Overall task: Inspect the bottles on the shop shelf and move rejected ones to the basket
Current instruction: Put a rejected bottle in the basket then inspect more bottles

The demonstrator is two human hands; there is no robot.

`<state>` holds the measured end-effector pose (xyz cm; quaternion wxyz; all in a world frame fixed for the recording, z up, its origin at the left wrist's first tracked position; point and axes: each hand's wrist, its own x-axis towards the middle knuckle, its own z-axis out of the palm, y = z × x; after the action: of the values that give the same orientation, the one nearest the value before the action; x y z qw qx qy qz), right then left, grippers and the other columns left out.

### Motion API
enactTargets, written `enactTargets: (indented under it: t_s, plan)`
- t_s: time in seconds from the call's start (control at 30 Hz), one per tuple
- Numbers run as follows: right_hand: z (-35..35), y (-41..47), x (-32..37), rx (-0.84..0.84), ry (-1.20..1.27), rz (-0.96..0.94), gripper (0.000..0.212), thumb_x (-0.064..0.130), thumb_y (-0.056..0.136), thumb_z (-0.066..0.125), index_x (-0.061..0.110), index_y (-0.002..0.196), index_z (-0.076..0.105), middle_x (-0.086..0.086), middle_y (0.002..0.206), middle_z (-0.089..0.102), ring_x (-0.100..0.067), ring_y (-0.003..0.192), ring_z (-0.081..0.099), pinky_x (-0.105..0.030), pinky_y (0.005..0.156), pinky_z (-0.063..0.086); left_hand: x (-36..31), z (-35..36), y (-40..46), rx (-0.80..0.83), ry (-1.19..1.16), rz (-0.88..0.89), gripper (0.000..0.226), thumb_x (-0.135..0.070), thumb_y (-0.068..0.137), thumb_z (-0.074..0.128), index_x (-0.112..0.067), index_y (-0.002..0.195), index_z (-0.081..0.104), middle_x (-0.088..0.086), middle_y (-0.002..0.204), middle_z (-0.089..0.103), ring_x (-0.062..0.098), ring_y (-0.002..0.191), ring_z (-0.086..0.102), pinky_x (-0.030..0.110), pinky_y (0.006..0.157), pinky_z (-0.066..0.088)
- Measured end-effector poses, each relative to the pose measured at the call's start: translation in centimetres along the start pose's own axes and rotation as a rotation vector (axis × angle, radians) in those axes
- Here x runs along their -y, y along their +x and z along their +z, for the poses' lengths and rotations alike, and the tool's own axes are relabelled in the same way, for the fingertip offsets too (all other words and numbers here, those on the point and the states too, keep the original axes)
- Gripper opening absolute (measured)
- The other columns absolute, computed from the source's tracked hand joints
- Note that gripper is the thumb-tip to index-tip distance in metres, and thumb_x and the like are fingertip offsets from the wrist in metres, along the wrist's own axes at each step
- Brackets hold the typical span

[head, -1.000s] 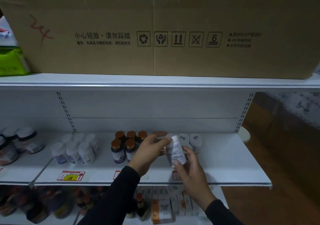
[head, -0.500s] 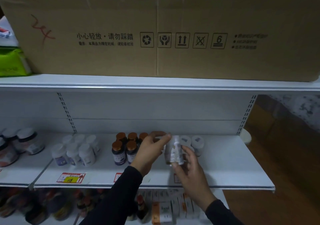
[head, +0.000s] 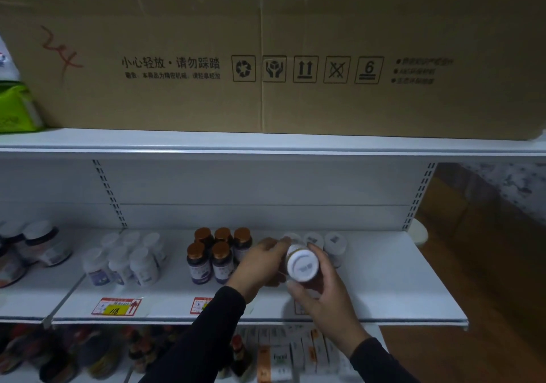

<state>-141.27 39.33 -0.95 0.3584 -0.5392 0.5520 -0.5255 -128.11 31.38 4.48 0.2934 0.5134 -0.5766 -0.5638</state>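
since a second ago you've tipped the white bottle [head: 302, 265] over: then it stood nearly upright with its label toward you, now its round end faces the camera. both hands are clamped on it, close together, above the front half of the middle shelf [head: 399, 288]. your left hand [head: 260, 267] grips it from nine o'clock, fingers curled over the top, and your right hand [head: 322, 294] cradles it from five o'clock with the thumb underneath.

you look to be mid-inspection, checking the printed end face; the print is too blurred to read. its white-capped siblings [head: 323, 242] stand just behind at twelve o'clock, and the amber-capped bottles [head: 220, 252] stand near at nine o'clock.

next comes your verdict: back into the gap in front of its siblings, or off to the basket, which isn't in view, so you'd have to turn and find it.
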Motion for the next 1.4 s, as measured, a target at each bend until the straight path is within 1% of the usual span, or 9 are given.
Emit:
enactTargets:
  t_s: [0.1,0.27,0.43,0.57,0.73,0.87,1.0,1.27,1.4]
  plan:
    - [-0.1,0.0,-0.2,-0.008,-0.049,-0.035,0.07,0.049,0.072,0.079,0.054,0.132,0.043,0.021,0.13,0.056,-0.003,0.12,0.055,-0.029,0.096,0.053,0.0,-0.1,-0.3,0.028,-0.029,-0.141,0.041,-0.051,0.095,0.05,-0.015,0.099,0.068,0.011,0.076,0.074,0.019,0.063,0.067,0.027,0.061,0.054]
    - [-0.1,-0.2,-0.6,-0.007,-0.075,-0.052,0.067,0.046,0.074,0.079,0.057,0.13,0.043,0.022,0.13,0.056,-0.004,0.119,0.056,-0.035,0.097,0.053,0.7,-0.3,-0.5,0.067,-0.058,-0.189,0.043,-0.053,0.094,0.05,-0.015,0.1,0.07,0.01,0.076,0.075,0.018,0.062,0.066,0.025,0.059,0.052]
    - [-0.3,-0.3,-0.9,0.034,-0.047,0.024,0.067,0.055,0.081,0.069,0.062,0.135,0.03,0.02,0.133,0.054,0.001,0.115,0.059,-0.03,0.094,0.055,1.4,-0.8,0.1,0.085,-0.106,0.101,0.041,-0.035,0.088,0.07,-0.021,0.125,0.057,0.009,0.103,0.073,0.023,0.093,0.071,0.044,0.089,0.057]
    - [-0.7,-0.1,-1.1,0.031,-0.025,0.028,0.068,0.031,0.086,0.075,0.053,0.136,0.034,0.024,0.126,0.061,0.002,0.118,0.058,-0.025,0.099,0.051,1.1,-1.0,-0.4,0.165,0.097,0.284,0.066,-0.021,0.075,0.083,-0.032,0.132,0.05,-0.007,0.113,0.068,0.004,0.105,0.064,0.026,0.092,0.053]
    - [-1.1,0.6,-1.4,-0.008,-0.099,0.001,0.073,0.026,0.082,0.079,0.064,0.129,0.038,0.034,0.132,0.051,0.008,0.126,0.047,-0.02,0.104,0.043,1.1,-1.0,-0.9,0.213,0.198,0.4,0.056,-0.017,0.073,0.084,-0.034,0.119,0.059,-0.02,0.12,0.063,-0.002,0.115,0.056,0.018,0.095,0.048]
    - [-1.4,0.6,-1.5,-0.051,-0.181,-0.036,0.073,0.011,0.084,0.074,0.057,0.127,0.038,0.043,0.129,0.039,0.019,0.124,0.036,-0.013,0.102,0.037,1.4,-0.7,-1.2,0.177,0.217,0.441,0.054,-0.027,0.072,0.084,-0.036,0.118,0.058,-0.022,0.122,0.06,0.0,0.117,0.054,0.022,0.099,0.047]
    - [-1.6,0.6,-1.3,-0.053,-0.242,-0.06,0.073,0.007,0.085,0.073,0.057,0.124,0.037,0.054,0.119,0.032,0.024,0.12,0.033,-0.001,0.09,0.036,1.8,-0.5,-1.2,0.163,0.237,0.44,0.054,-0.024,0.073,0.084,-0.038,0.117,0.056,-0.022,0.123,0.058,-0.001,0.119,0.053,0.027,0.102,0.048]
    - [-2.8,0.4,-1.4,-0.048,-0.298,-0.127,0.074,0.011,0.085,0.074,0.056,0.129,0.034,0.034,0.133,0.033,0.016,0.125,0.034,0.003,0.09,0.034,1.6,1.1,-2.0,0.102,0.229,0.455,0.052,-0.031,0.076,0.082,-0.04,0.118,0.054,-0.023,0.121,0.058,0.0,0.116,0.053,0.024,0.099,0.048]
    - [-4.4,0.0,-1.0,-0.076,-0.37,-0.178,0.066,0.024,0.088,0.072,0.058,0.126,0.031,0.042,0.13,0.025,0.027,0.121,0.026,0.007,0.088,0.029,1.6,2.2,-2.4,-0.014,0.128,0.47,0.045,-0.031,0.077,0.081,-0.04,0.114,0.057,-0.023,0.116,0.061,0.001,0.112,0.057,0.034,0.097,0.052]
